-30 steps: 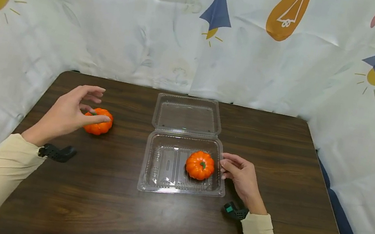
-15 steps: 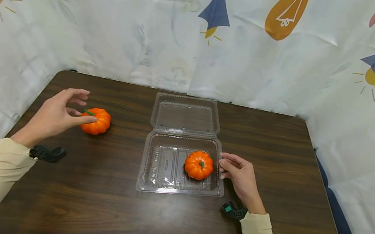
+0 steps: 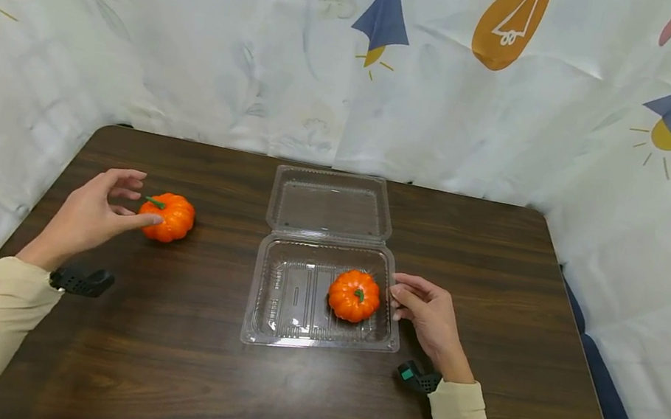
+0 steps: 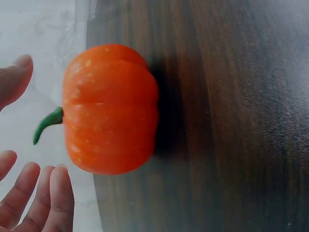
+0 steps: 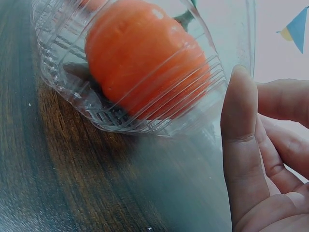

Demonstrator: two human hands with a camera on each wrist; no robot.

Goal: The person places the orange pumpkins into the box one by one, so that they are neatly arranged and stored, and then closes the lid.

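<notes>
On the left of the table an orange toy pumpkin (image 3: 175, 217) with a green stem rests on the wood. My left hand (image 3: 88, 215) is just left of it, thumb and fingers spread apart, holding nothing. In the left wrist view this pumpkin (image 4: 111, 108) stands clear of the fingertips, its stem pointing toward the hand. A clear plastic clamshell box (image 3: 279, 338) lies with its lid (image 3: 332, 205) folded back. Inside its base, on the right, sits a second orange pumpkin (image 3: 354, 296). My right hand (image 3: 430, 320) pinches the box's right rim between thumb and fingers.
The dark wooden table (image 3: 178, 376) carries the box near its middle. White printed curtains (image 3: 212, 68) hang around its back and sides. Both wrists wear black straps (image 3: 83, 281).
My left hand has moved left and lower, from over the left pumpkin to beside it, uncovering the stem. The right hand and the box keep their places; the view shifts slightly.
</notes>
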